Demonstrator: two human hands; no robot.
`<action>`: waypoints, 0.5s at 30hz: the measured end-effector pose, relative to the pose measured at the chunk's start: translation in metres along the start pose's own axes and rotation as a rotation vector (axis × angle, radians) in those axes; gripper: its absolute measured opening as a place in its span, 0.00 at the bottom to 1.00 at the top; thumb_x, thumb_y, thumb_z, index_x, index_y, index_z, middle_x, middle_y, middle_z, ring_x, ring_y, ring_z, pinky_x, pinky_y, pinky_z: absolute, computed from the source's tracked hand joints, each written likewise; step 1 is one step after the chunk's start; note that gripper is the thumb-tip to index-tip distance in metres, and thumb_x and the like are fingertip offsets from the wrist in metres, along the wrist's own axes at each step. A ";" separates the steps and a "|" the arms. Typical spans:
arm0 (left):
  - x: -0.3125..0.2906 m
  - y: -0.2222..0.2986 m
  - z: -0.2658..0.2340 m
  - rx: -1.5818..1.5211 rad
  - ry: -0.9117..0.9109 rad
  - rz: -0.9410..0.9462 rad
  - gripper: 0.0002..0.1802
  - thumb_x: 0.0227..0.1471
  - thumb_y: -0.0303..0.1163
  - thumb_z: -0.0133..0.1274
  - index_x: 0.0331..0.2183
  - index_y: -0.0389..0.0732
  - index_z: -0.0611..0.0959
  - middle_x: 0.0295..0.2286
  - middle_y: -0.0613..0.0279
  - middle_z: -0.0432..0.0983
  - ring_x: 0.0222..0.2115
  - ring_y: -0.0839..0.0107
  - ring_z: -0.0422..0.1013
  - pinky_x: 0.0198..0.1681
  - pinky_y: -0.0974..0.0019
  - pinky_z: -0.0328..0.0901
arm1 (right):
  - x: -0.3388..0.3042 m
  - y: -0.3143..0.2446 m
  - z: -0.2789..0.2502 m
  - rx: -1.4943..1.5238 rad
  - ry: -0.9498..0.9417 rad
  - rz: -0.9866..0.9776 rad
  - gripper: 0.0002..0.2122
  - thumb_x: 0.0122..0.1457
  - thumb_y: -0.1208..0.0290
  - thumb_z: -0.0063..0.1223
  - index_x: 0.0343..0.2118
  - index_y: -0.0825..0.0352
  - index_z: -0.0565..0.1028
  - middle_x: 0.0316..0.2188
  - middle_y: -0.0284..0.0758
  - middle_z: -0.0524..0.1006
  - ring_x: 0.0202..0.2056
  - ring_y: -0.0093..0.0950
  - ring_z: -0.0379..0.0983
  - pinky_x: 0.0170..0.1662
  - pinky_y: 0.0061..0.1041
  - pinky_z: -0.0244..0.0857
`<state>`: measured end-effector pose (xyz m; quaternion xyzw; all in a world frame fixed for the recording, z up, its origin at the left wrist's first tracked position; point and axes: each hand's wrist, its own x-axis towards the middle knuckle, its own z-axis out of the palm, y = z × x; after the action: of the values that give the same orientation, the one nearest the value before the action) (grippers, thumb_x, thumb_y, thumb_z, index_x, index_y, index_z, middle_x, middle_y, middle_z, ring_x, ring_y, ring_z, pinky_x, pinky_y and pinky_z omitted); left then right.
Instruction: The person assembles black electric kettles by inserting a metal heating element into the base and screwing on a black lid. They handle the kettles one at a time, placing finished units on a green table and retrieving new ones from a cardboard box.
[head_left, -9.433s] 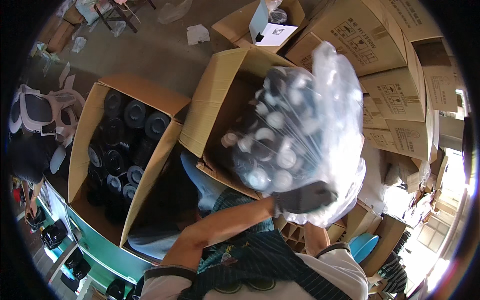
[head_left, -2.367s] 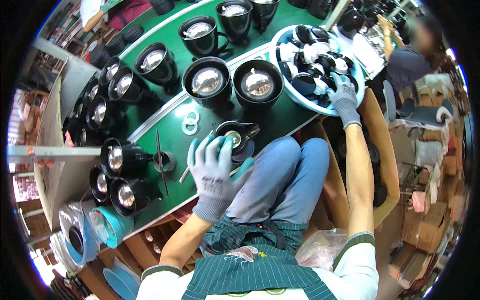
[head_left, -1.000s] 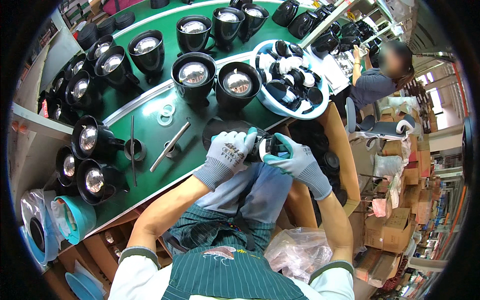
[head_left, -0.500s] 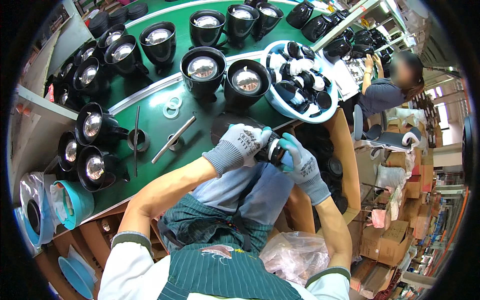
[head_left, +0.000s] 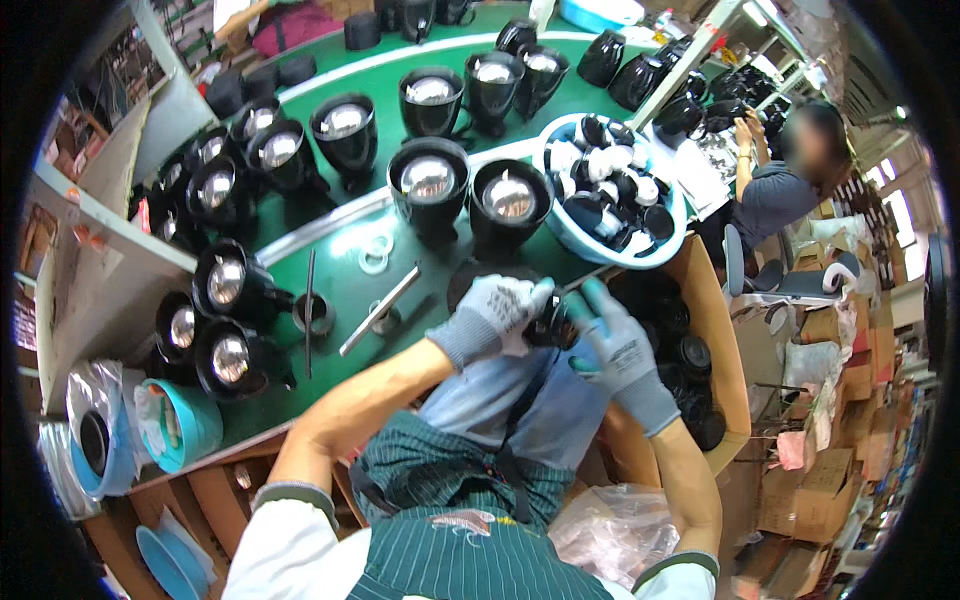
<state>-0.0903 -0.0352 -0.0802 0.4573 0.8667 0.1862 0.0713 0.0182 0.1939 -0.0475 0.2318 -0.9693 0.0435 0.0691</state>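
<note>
My left hand (head_left: pixel 500 312), in a grey glove with teal fingertips, is closed around a black rounded plastic part (head_left: pixel 548 328) above my lap. My right hand (head_left: pixel 615 345), gloved the same way, is just right of that part with its fingers spread; I see nothing in it. Behind my left hand a dark rounded shape (head_left: pixel 485 275) shows at the bench edge, and I cannot tell whether it belongs to the held part. Two black jugs (head_left: pixel 428 195) with shiny silver liners stand beyond my hands.
On the green bench (head_left: pixel 330 245) are more black jugs (head_left: pixel 343 135), white rings (head_left: pixel 374 255) and a metal rod (head_left: pixel 380 310). To the right sit a blue basin (head_left: pixel 675 235) of black-and-white caps and a carton (head_left: pixel 725 370) of black parts. Farther right a person (head_left: pixel 785 190) works.
My right hand has let go of the black part and spread its fingers, moving slightly right of it. The white ring seen on the part before no longer shows clearly. The view has shifted.
</note>
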 end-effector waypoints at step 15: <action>-0.026 0.001 -0.003 -0.070 0.025 0.047 0.51 0.31 0.44 0.74 0.58 0.41 0.72 0.42 0.49 0.81 0.42 0.50 0.78 0.47 0.55 0.72 | -0.005 -0.065 0.006 -0.162 -0.097 0.372 0.49 0.55 0.35 0.58 0.73 0.56 0.50 0.45 0.45 0.70 0.40 0.38 0.74 0.43 0.40 0.70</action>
<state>-0.0749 -0.0570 -0.0781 0.4725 0.8495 0.2236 0.0717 0.0511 0.1378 -0.0511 0.0441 -0.9980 -0.0336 0.0314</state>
